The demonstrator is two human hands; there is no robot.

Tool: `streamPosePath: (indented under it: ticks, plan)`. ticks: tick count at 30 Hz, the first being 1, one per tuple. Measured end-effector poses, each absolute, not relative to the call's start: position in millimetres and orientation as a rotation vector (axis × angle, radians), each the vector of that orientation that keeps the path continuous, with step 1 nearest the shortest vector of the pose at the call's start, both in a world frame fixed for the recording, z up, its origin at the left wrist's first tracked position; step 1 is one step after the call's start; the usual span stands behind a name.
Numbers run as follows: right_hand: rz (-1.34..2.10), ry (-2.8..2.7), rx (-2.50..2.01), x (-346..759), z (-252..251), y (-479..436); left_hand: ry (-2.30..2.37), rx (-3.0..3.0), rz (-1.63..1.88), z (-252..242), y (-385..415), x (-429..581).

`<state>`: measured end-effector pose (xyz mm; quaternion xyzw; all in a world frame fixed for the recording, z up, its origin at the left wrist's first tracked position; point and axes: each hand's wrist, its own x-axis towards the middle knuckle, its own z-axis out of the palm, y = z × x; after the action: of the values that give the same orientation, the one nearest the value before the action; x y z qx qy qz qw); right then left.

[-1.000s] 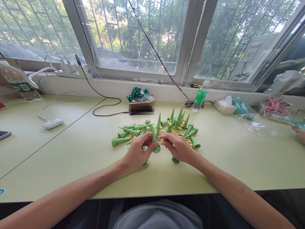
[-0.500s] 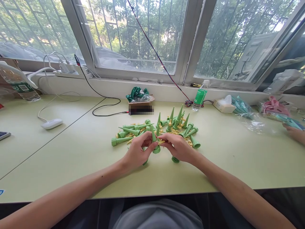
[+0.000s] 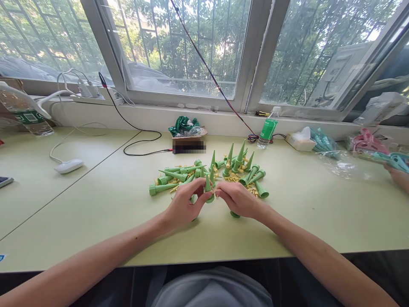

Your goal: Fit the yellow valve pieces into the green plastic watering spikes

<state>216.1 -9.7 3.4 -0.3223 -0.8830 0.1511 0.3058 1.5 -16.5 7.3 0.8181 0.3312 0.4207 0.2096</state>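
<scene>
Looking down at a pile of green cones (image 3: 204,172) on the pale surface (image 3: 111,204), with little yellow bits scattered through it. Just on the near side of the pile, got one green cone (image 3: 208,187) pinched in the left hand (image 3: 183,207), with the grip clamped around the wide base end. Tip pointing up and slightly back toward the pile, so roughly upright along the long axis.

Coming at it from the right side with the right hand (image 3: 238,198), grip pinched shut on what looks like a small yellow piece (image 3: 216,192). Honestly too tiny to call for sure. Pressed right up against the lower part of the cone, so basically both hands meeting at that one spot. Left doing the carrying, right only touching in from the side.

Also spotting a second green cone (image 3: 235,214) lying under the right palm, nearer than the pile.

Behind the pile: a cardboard box (image 3: 188,138) with a green bag on top, plus a green bottle (image 3: 268,130) off to its right. Far right of the pile, someone else's hand (image 3: 399,177) on some teal stuff. Far left of it, a white mouse-like thing (image 3: 68,165) on a cable.
</scene>
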Motion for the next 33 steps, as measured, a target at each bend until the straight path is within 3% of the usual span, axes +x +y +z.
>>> streamPosePath:
  ticks: [17, 33]
  plan:
    - [0.391, -2.191, -0.734, 213, 5, -12, 0.794, 1.617, 1.155, 20, -16, 6]
    - [0.336, -2.228, -0.694, 214, 7, -12, 0.827, 1.883, 1.137, 11, -14, 2]
